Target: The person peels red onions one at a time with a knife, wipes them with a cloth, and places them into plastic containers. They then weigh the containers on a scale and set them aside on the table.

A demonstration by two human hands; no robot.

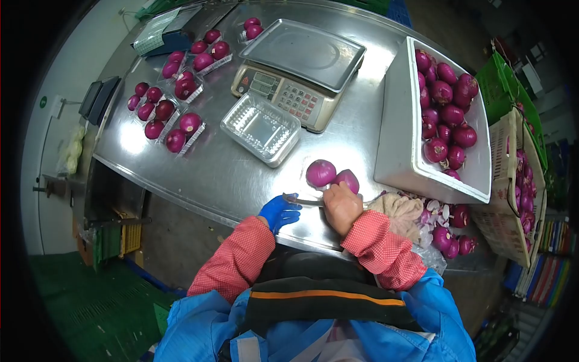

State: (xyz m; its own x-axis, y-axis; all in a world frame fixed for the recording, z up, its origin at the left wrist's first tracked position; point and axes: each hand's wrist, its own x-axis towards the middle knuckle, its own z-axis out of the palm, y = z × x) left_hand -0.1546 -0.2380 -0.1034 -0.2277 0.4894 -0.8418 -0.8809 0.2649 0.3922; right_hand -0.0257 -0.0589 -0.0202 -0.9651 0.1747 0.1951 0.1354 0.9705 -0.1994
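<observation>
My right hand (344,208) is bare and closed round a knife (310,202) whose thin blade points left. The handle is hidden in my fist. My left hand (280,213), in a blue glove, has its fingers stretched toward the right, slightly apart. The blade's tip overlaps the gloved fingertips in this view. Just beyond my hands, two purple-red onions lie side by side on the steel table: a rounded onion (321,173) and, right at my right knuckles, a second onion (347,180). A clear plastic tray (260,128) with nothing in it sits farther off, against the scale.
A digital scale (301,66) stands at the back. Packed onion trays (190,123) fill the left side. At right, a white foam box (401,130) holds many onions. Near my right sleeve lie a beige cloth (398,212), peeled skins and loose onions (442,238). A beige crate (494,181) stands beyond.
</observation>
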